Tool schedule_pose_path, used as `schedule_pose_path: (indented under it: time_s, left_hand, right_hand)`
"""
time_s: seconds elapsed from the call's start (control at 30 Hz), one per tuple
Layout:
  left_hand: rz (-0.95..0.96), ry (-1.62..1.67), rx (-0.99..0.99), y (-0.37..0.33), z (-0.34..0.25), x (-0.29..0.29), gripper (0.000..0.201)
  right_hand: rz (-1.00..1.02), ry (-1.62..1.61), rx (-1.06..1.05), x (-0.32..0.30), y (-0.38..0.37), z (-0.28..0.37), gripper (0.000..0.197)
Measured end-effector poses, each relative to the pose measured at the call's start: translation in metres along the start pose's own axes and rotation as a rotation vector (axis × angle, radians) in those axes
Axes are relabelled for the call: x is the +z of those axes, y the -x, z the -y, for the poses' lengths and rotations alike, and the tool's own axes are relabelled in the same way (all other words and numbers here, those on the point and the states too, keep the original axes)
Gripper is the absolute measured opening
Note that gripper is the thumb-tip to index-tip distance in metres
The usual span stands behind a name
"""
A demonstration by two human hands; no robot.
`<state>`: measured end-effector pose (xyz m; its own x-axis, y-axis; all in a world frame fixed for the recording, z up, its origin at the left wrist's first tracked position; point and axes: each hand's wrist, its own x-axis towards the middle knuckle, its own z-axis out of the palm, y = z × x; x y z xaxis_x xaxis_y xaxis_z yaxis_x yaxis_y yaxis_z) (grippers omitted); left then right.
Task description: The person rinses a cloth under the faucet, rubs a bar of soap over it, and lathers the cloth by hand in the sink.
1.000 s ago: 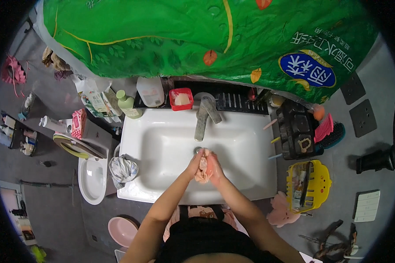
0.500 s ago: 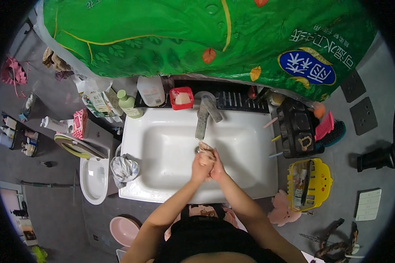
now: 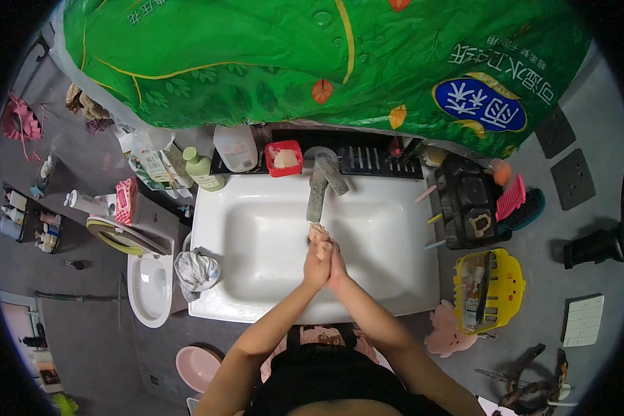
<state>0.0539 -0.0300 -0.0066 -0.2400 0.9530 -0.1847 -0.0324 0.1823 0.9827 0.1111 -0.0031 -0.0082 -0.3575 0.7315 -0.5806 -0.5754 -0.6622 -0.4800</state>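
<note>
My left hand (image 3: 315,268) and my right hand (image 3: 337,267) are pressed together over the white sink (image 3: 256,243). Between them they grip a small, crumpled beige-brown cloth (image 3: 317,231), and most of it is hidden by the fingers. Its upper end sticks out right below the spout of the grey faucet (image 3: 317,201). Whether water runs from the spout I cannot make out.
Behind the sink stand a red soap box (image 3: 284,158), a clear jug (image 3: 236,150) and a green pump bottle (image 3: 202,169). A big green plastic package (image 3: 256,62) hangs over the back. At right are a black organizer (image 3: 464,201) and a yellow basket (image 3: 506,288).
Both hands have moved slightly away from me, toward the faucet, and are pressed closer together. The cloth now shows less and sits closer under the spout.
</note>
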Motion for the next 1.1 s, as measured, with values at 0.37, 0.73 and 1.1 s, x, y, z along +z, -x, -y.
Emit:
schedule_pose_path:
  time_s: [0.37,0.73,1.1]
  left_hand:
    - [-0.078,-0.356,0.011,-0.004,-0.017,0.005,0.039]
    - [-0.037,0.495,-0.365,-0.03,0.02,-0.029,0.038]
    - [0.109,0.672,-0.414,-0.024,-0.009,-0.045,0.045]
  right_hand:
    - [0.109,0.247,0.129,0.008,0.031,0.017,0.044]
    - [-0.06,0.264,-0.295,-0.031,0.017,0.044,0.02]
    - [-0.11,0.251,-0.19,-0.055,0.007,0.063,0.035]
